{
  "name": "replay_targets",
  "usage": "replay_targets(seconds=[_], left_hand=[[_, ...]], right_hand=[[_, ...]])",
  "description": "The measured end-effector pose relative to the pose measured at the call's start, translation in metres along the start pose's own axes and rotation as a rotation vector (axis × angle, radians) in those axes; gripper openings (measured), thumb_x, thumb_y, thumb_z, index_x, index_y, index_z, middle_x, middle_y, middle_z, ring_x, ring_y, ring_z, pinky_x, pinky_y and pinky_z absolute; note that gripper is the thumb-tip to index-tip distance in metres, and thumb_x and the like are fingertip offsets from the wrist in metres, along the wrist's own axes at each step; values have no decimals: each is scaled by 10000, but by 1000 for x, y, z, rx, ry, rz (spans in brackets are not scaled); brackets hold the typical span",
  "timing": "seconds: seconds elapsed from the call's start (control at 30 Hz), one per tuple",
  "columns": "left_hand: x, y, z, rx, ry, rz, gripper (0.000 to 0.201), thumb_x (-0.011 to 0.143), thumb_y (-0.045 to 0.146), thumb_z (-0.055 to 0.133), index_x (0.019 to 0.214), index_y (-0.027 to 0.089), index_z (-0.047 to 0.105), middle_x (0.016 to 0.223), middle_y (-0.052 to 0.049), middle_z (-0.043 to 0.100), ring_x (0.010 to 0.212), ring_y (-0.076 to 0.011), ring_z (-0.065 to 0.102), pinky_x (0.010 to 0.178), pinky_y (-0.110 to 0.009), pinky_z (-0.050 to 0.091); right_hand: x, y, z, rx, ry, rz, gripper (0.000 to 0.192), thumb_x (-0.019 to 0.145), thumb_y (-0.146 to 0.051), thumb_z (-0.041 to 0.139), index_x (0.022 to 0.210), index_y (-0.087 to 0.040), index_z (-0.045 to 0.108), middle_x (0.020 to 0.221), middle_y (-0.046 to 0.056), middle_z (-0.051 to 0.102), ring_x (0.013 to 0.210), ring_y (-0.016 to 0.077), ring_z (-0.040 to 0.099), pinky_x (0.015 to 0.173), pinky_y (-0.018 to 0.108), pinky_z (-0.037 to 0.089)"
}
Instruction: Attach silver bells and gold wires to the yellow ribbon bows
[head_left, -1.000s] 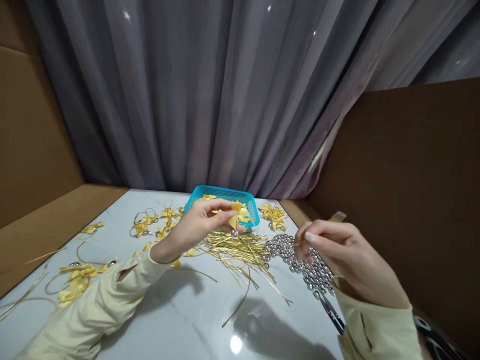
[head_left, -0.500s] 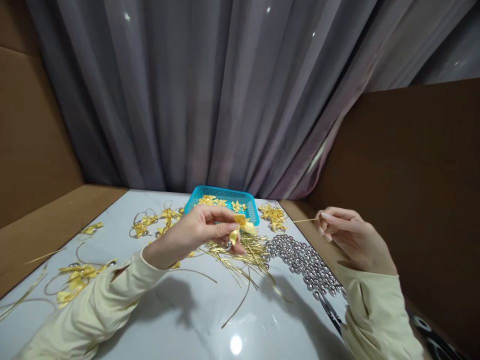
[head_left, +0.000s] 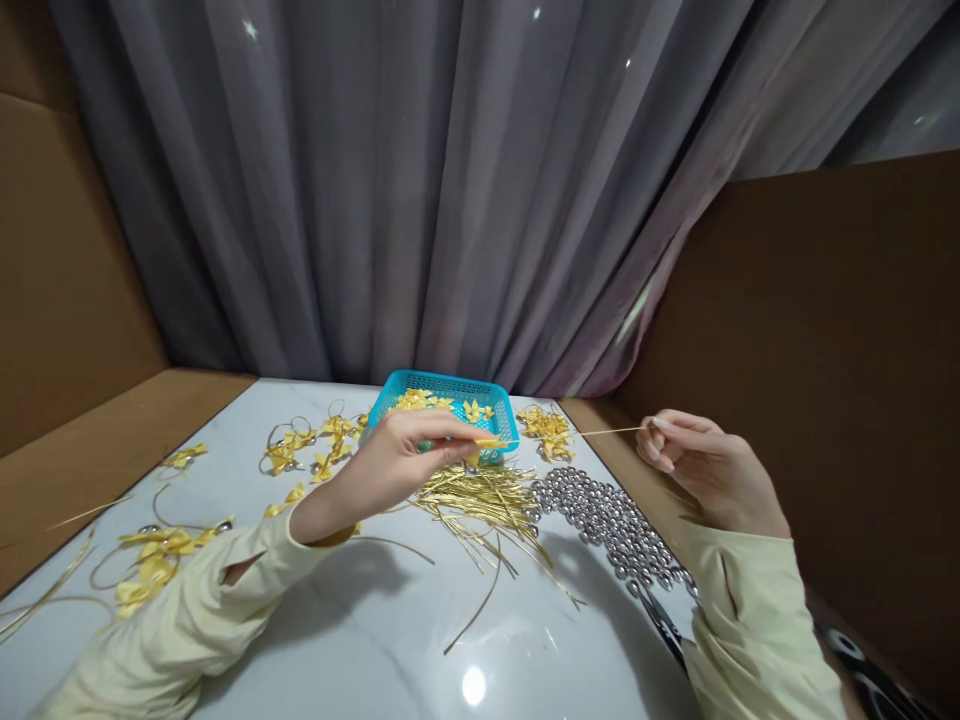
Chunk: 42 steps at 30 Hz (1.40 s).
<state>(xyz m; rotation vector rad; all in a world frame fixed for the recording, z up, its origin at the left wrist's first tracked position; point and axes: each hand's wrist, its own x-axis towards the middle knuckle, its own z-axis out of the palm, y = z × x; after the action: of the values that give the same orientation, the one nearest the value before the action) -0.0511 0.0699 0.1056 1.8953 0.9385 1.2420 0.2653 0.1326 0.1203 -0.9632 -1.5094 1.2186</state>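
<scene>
Your left hand [head_left: 390, 465] pinches a small yellow ribbon bow [head_left: 487, 443] between thumb and forefinger, just in front of the turquoise perforated plastic basket [head_left: 450, 392]. Your right hand [head_left: 709, 470] pinches the far end of a thin gold cord [head_left: 577, 434], which runs taut and nearly level between the two hands. Compared with half a second ago, your left hand has risen slightly toward the basket and the cord is drawn straighter; your right hand has barely shifted. One second ago your right hand sat lower, over the pile of silver beads [head_left: 607, 520].

Below the cord lies a loose bundle of gold cord lengths [head_left: 480, 500], touching the bead pile on its right. Finished yellow bows with loops [head_left: 161, 555] are scattered along the left part of the white glossy tabletop [head_left: 420, 640]. Black-handled scissors [head_left: 664, 625] lie near your right sleeve.

The near centre of the tabletop is bare. Brown cardboard walls [head_left: 825, 350] close both sides, and a grey curtain [head_left: 420, 180] closes the rear, just behind the basket.
</scene>
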Motion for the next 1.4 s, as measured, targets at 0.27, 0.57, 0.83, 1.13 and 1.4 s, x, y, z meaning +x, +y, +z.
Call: replay_targets(seconds=[0.27, 0.57, 0.83, 1.13, 1.4], left_hand=[[3, -4, 0, -229, -122, -257, 173, 808, 317, 581, 796, 152, 635, 656, 20, 530, 597, -90, 462, 593, -229, 394], [4, -3, 3, -173, -192, -272, 155, 801, 296, 571, 772, 152, 621, 751, 0, 568, 702, -114, 506, 679, -249, 393], [5, -9, 5, -314, -174, -197, 109, 812, 240, 571, 807, 147, 627, 783, -34, 687, 781, -135, 609, 771, -274, 421], [0, -3, 7, -449, -252, -309, 135, 816, 261, 601, 759, 143, 570, 777, -53, 723, 746, -135, 644, 682, -250, 422], [2, -15, 8, -596, -340, -512, 154, 800, 270, 622, 818, 133, 553, 858, -94, 717, 805, -162, 663, 717, -271, 458]], right_hand=[[1, 2, -1, 13, 8, 25, 200, 636, -271, 718, 488, -166, 636, 536, 11, 537, 492, 98, 459, 501, 241, 358], [4, 8, -6, 19, -1, 37, 201, 646, -281, 707, 501, -162, 638, 537, 12, 534, 499, 98, 458, 512, 249, 351], [4, 8, -8, 21, -19, 21, 216, 659, -293, 695, 503, -162, 624, 536, 14, 528, 486, 102, 441, 500, 263, 345], [11, 15, -10, 88, -5, 56, 161, 625, -255, 712, 548, -149, 618, 536, 6, 546, 451, 85, 463, 449, 227, 391], [9, 8, 29, 521, 167, -84, 97, 657, -192, 647, 598, -195, 571, 781, 8, 639, 918, 169, 620, 848, 285, 499]])
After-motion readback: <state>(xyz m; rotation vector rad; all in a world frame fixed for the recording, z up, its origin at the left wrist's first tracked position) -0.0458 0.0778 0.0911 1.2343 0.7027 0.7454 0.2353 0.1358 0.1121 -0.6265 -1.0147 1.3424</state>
